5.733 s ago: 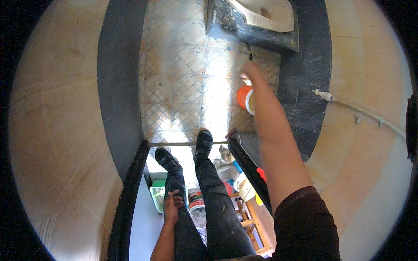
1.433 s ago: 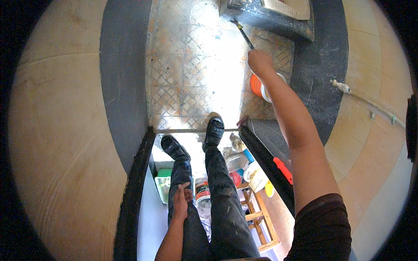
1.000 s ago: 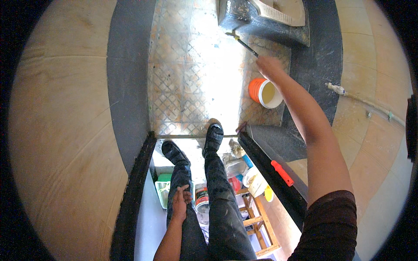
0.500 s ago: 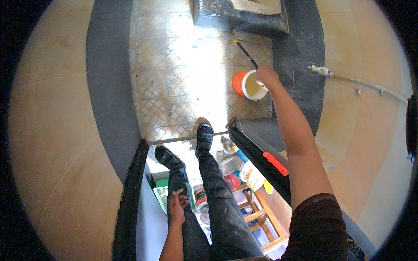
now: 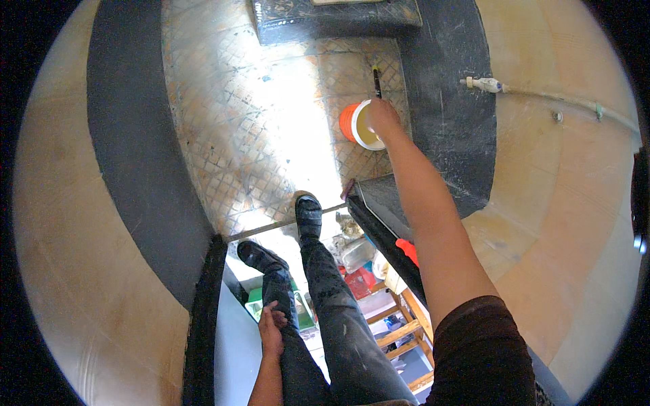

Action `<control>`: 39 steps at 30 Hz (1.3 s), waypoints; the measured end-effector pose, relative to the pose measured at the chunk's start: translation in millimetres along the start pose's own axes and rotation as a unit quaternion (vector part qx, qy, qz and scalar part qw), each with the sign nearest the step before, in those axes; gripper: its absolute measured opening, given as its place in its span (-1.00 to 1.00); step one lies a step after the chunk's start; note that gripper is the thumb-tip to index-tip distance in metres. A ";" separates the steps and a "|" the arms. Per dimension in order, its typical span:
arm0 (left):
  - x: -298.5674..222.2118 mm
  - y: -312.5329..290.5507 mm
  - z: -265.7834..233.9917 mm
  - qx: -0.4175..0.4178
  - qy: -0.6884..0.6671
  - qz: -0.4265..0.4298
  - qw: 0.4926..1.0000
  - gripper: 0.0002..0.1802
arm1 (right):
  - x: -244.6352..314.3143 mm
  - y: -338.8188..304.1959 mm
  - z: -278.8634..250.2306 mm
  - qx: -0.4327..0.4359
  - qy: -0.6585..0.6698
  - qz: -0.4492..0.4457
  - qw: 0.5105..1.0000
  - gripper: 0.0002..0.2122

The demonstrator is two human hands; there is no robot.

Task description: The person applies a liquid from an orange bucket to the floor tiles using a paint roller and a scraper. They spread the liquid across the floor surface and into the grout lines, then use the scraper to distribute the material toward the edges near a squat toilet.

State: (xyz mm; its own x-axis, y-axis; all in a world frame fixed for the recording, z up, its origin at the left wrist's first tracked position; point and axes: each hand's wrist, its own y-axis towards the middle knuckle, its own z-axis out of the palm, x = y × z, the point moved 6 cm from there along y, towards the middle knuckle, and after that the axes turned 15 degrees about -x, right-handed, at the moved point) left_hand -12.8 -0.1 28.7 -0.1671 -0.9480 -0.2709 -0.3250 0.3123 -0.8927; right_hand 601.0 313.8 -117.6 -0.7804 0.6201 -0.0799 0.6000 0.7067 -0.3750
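Note:
My right hand [image 5: 383, 118] is closed around a thin black stick [image 5: 377, 82] with a yellow tip, perhaps a brush handle. The tip points away from me; its other end is hidden by the hand. Directly beneath and beside that hand is an orange bucket [image 5: 347, 122] with a white rim and pale yellowish liquid inside. Whether my fingers touch the rim, I cannot tell. Low in the picture, my left hand [image 5: 272, 328] hangs beside my left leg, its fingers loosely apart and holding nothing.
My feet stand at a doorway over a tiled floor [image 5: 223, 135]. A black raised block [image 5: 338, 26] sits at the far end. A pipe with a valve [image 5: 484, 84] runs along the right wall. Behind are a red handle [image 5: 407, 251], a wooden stool [image 5: 399, 333] and a green crate [image 5: 254, 302].
The black stick has swung from slanting left to nearly straight away from me. My right hand has moved farther over the bucket. The whole view has shifted; my left hand stays by my leg.

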 end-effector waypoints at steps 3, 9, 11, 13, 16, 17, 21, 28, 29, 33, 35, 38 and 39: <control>-3.2 1.3 11.0 0.001 0.011 -0.002 1.000 -0.38 | -25.7 14.0 -10.5 -0.034 0.056 0.039 0.997 -0.72; -10.4 -6.5 34.5 0.005 0.026 0.013 1.000 -0.39 | -32.0 -11.8 -32.8 0.029 -0.043 -0.066 0.996 -0.76; -20.4 -13.8 44.3 0.034 0.046 0.059 0.997 -0.46 | -64.2 13.6 -40.6 0.010 -0.012 -0.024 1.000 -0.76; -30.6 -23.3 42.1 0.033 0.049 0.053 0.997 -0.48 | -68.8 18.8 -51.9 0.028 0.008 -0.004 1.000 -0.76; -66.3 -37.4 36.9 0.034 0.078 0.118 0.989 -0.48 | -70.1 2.9 -53.9 0.053 0.000 -0.008 0.999 -0.75; -70.0 -41.3 28.0 0.030 0.091 0.130 0.987 -0.49 | -68.5 -14.5 -33.0 0.032 -0.012 -0.010 0.999 -0.74; -59.1 -51.1 -7.3 0.000 0.110 0.088 0.990 -0.53 | -62.5 -10.8 -17.5 -0.026 0.003 0.025 0.999 -0.71; -52.3 -83.5 -36.7 -0.029 0.230 0.108 0.967 -0.55 | -61.8 39.9 -17.5 0.001 0.050 0.099 0.994 -0.67; -50.8 -86.6 -36.6 -0.037 0.231 0.123 0.964 -0.56 | -53.8 41.8 -18.4 -0.004 0.055 0.091 0.994 -0.67; -117.9 -116.1 6.4 -0.033 0.220 0.223 0.949 -0.59 | -47.2 75.0 -18.2 -0.013 0.082 0.116 0.990 -0.71; -160.2 -115.8 30.3 -0.026 0.214 0.266 0.940 -0.59 | -35.3 87.7 -14.5 -0.026 0.116 0.139 0.983 -0.74; -200.7 -104.9 69.8 -0.024 0.170 0.275 0.946 -0.58 | -4.5 78.8 -5.2 -0.026 0.186 0.142 0.972 -0.74; -210.9 -98.1 83.9 -0.026 0.143 0.271 0.952 -0.57 | 7.9 76.5 2.9 0.002 0.208 0.132 0.969 -0.70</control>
State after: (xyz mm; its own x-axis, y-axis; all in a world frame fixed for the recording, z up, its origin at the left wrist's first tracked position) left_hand 132.4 164.1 143.1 -0.5667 -0.5942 -0.5708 -0.1635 0.7601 -0.6289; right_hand 640.3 371.8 -149.6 -0.4611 0.8633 0.2051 0.7673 0.5041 -0.3965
